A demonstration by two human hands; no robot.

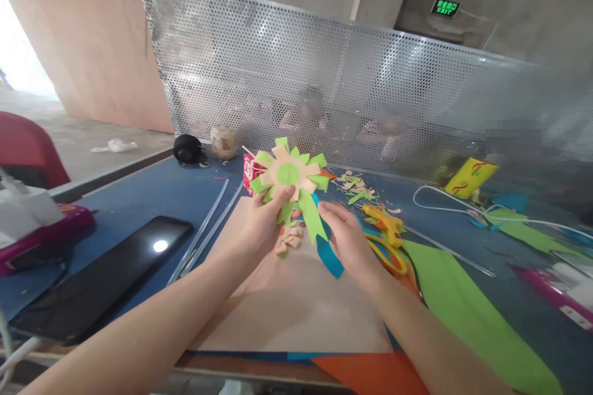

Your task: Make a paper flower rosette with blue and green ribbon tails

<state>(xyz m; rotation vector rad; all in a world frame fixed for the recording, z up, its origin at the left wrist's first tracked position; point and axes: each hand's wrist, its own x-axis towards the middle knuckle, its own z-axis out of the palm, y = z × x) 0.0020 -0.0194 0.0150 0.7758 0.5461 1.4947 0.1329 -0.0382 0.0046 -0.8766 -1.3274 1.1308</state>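
A paper flower (306,180) with peach and green petals and a green round centre is held up over the table. My left hand (271,213) grips its lower edge, thumb on the front. From the flower's underside hang a green paper strip (311,216) and a blue paper strip (330,256). Closed around the strips at their right edge is my right hand (345,234), its fingertips partly hidden behind them. Beneath both hands lies a peach paper sheet (296,315) with a small heap of peach paper pieces (290,238) on it.
Right of my hands lie a yellow glue gun (385,223), a green sheet (467,308) and green scraps (356,188). Clear glue sticks (204,228) and a black phone (106,274) are on the left. A perforated metal screen (259,62) stands behind; people sit beyond it.
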